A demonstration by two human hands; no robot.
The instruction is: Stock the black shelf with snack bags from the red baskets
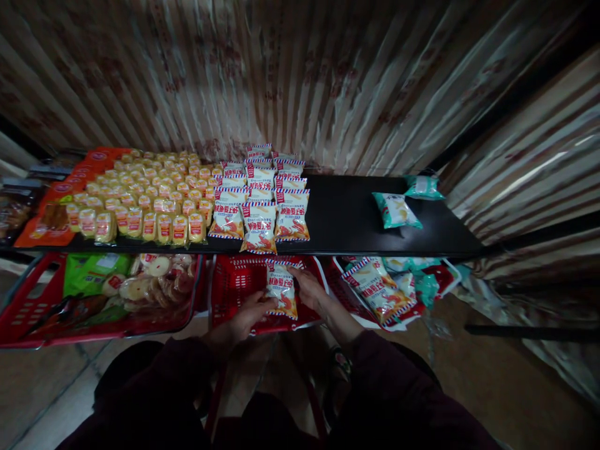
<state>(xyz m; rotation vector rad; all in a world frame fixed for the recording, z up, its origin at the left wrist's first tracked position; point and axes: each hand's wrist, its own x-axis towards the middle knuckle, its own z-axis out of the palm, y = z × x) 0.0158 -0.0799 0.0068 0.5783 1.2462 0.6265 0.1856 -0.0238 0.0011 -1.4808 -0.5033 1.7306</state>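
Between my two hands is a white and orange snack bag (281, 289) with red lettering, held upright above a red basket (227, 287). My left hand (253, 311) grips its lower left edge. Around its upper right side close the fingers of my right hand (307, 289). Just beyond, on the black shelf, similar snack bags (260, 228) stand in a stacked group, the front one reaching the shelf's edge. The inside of the basket is partly hidden by the bag and my hands.
Small yellow wrapped cakes (164, 228) fill the shelf's left part beside orange packs (56, 203). Two teal bags (397, 210) lie at the right on the black shelf (342, 219). A left basket (117, 328) holds mixed snacks; a right basket (337, 284) holds more bags. A pleated curtain (300, 81) hangs behind.
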